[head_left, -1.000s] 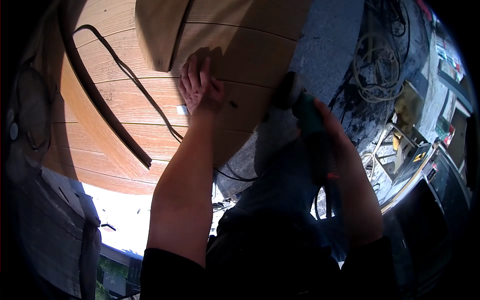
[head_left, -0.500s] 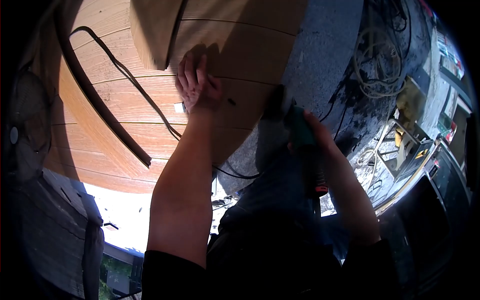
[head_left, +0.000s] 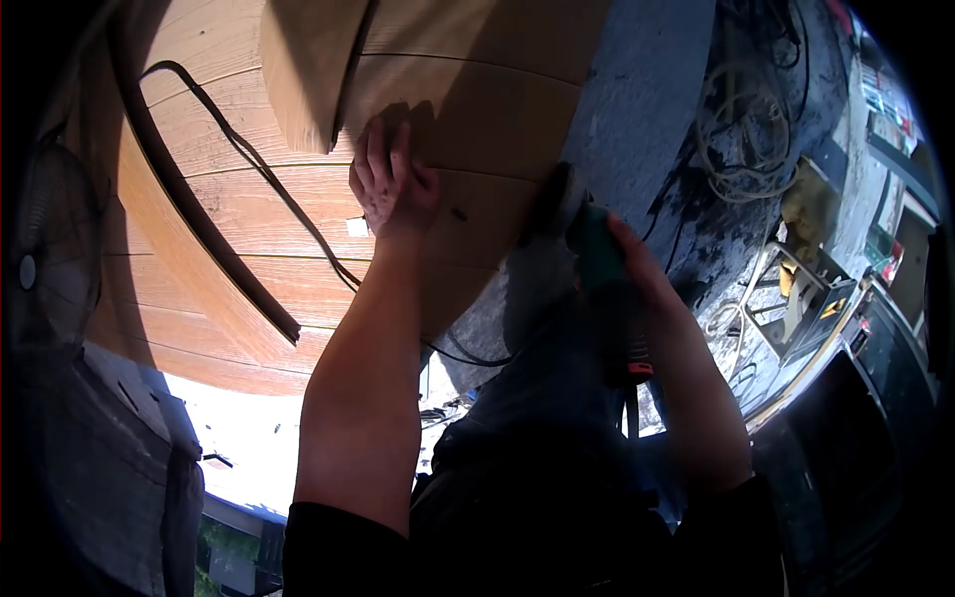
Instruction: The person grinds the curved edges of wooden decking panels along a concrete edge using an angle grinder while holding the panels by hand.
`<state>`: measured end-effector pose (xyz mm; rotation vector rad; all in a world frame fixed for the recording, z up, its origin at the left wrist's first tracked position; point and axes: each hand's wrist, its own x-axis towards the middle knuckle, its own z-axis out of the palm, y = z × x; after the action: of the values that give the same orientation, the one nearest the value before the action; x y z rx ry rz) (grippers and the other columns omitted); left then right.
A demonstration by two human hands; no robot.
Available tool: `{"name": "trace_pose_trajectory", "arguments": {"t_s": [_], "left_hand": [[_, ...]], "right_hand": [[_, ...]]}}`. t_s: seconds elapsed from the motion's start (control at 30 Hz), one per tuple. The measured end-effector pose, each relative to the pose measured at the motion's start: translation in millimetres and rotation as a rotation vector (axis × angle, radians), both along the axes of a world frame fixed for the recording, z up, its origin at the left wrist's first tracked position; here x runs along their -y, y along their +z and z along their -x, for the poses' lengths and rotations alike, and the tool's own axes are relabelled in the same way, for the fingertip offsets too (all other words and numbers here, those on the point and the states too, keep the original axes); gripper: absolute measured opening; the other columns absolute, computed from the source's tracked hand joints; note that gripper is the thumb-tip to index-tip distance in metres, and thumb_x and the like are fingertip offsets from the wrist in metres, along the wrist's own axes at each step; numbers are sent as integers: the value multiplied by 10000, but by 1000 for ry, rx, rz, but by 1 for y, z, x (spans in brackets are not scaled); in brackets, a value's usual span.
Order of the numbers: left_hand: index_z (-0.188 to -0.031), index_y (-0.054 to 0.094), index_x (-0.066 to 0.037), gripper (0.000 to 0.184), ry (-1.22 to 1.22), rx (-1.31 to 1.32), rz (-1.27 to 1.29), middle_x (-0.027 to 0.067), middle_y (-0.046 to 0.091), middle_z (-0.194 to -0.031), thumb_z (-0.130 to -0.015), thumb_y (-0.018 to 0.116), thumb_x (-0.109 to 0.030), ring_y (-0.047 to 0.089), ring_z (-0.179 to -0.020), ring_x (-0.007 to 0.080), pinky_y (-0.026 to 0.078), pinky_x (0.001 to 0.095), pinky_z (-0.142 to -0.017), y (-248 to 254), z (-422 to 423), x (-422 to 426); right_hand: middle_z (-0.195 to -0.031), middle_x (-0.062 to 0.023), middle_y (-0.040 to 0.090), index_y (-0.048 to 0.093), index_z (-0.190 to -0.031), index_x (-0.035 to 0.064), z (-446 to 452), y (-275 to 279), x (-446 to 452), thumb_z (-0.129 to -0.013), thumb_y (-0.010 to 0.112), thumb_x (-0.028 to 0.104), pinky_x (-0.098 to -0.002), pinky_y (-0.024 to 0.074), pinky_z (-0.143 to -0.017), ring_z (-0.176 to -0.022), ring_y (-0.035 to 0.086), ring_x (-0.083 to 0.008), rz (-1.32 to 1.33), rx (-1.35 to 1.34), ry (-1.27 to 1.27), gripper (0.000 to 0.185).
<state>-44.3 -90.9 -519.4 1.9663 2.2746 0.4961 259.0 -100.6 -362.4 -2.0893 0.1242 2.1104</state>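
My left hand (head_left: 394, 187) rests on the wood-grain planks (head_left: 473, 114), fingers stretched out, holding nothing. A small white piece (head_left: 357, 228) lies beside its wrist, and a small dark bit (head_left: 459, 214) is to its right. My right hand (head_left: 640, 261) is wrapped round the green body of an angle grinder (head_left: 600, 247). The grinder's round head is at the right edge of the planks, in shadow; whether it touches the edge I cannot tell. A cord hangs from its lower end, near a red part.
A black cable (head_left: 249, 149) crosses the planks. A curved wooden strip (head_left: 189, 254) lies on the left, and a board (head_left: 303, 75) on top. A fan (head_left: 50, 249) stands far left. Coiled hose (head_left: 746, 149) and a metal frame (head_left: 796, 298) are on the floor at right.
The planks and surroundings sit slightly lower in view, as the camera has shifted. My left hand stays flat on the planks and my right hand keeps the grinder at their edge.
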Motion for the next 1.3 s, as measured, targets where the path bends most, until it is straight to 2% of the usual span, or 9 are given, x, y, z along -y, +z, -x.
{"name": "trace_pose_trajectory", "arguments": {"t_s": [0.17,0.23,0.37,0.43,0.7,0.87,1.07,1.13,1.3], "left_hand": [[-1486,529,-210,679,7,9,5,110,414,-1618,-823,676,-194,399,-1489,345,361,545,-1182,-1,0,-1],[-1478,539,-203,671,1,30,21,114,424,-1612,-821,676,-187,399,-1490,349,357,547,-1184,0,1,1],[-1525,503,-205,666,-10,70,42,134,410,-1624,-872,630,-191,380,-1498,371,317,564,-1206,-1,2,3],[-1524,506,-203,664,-15,79,21,133,410,-1625,-871,631,-194,379,-1498,372,318,566,-1205,1,1,2],[-1512,517,-207,650,1,66,36,127,409,-1628,-873,635,-194,384,-1494,365,314,555,-1211,3,0,1],[-1512,516,-217,654,10,52,53,118,409,-1629,-870,638,-188,388,-1491,361,316,554,-1210,5,-2,0],[-1532,486,-223,684,2,55,60,119,398,-1635,-866,641,-191,383,-1493,368,315,561,-1207,0,1,3],[-1517,498,-226,685,9,39,78,99,385,-1636,-850,657,-238,326,-1539,330,297,547,-1230,-3,1,2],[-1524,489,-219,680,6,50,84,114,380,-1642,-861,642,-217,342,-1523,354,303,561,-1217,2,0,2]], "right_hand": [[-966,-173,714,543,-1373,-36,-4,6,-45,-1015,557,647,-358,624,-662,-765,736,-252,-24,84,21,771],[-996,-163,702,519,-1408,40,-5,12,-55,-1016,622,579,-339,629,-660,-792,727,-248,-12,79,29,675],[-1022,-168,697,517,-1415,50,-4,9,-53,-1024,611,571,-331,622,-643,-785,723,-247,9,98,20,659],[-961,-170,702,530,-1376,-50,-6,1,-37,-1003,568,662,-353,621,-693,-797,725,-252,-50,100,62,805],[-932,-158,705,560,-1284,-30,-1,-5,19,-1008,547,671,-363,611,-724,-799,727,-259,-11,-47,85,754],[-980,-191,708,510,-1379,-47,13,8,33,-1005,553,672,-379,616,-703,-798,733,-268,121,-13,67,811],[-965,-174,700,492,-1407,-46,-4,-5,10,-1018,557,643,-374,615,-674,-793,732,-261,65,9,-6,794],[-961,-171,699,493,-1405,-46,-11,-8,-15,-1021,555,636,-367,614,-660,-784,729,-254,3,3,-2,785],[-960,-165,698,495,-1399,-49,-9,7,-63,-1028,558,613,-347,614,-643,-775,724,-237,-92,58,75,761]]}}
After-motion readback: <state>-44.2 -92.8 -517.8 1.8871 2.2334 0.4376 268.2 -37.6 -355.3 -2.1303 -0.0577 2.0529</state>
